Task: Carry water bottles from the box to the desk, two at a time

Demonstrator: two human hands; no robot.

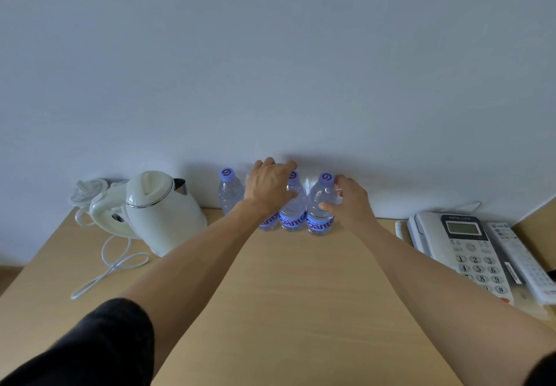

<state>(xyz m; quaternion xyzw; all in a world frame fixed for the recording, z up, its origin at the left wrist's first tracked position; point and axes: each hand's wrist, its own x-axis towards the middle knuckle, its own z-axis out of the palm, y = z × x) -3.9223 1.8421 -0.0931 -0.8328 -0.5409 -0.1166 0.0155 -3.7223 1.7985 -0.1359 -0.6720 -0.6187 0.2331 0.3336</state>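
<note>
Smooth wooden desk (285,280); left hand (267,187), right hand (350,202) grip clear ribbed bottles (320,205).

Four clear plastic water bottles with purple caps and blue labels are standing upright in a row at the back of the light wooden desk (288,289), against the wall. The leftmost bottle (230,193) is standing slightly apart. The second bottle (267,221) is sitting mostly hidden behind a hand. The third bottle (293,208) and the rightmost bottle (321,205) are touching side by side
</note>
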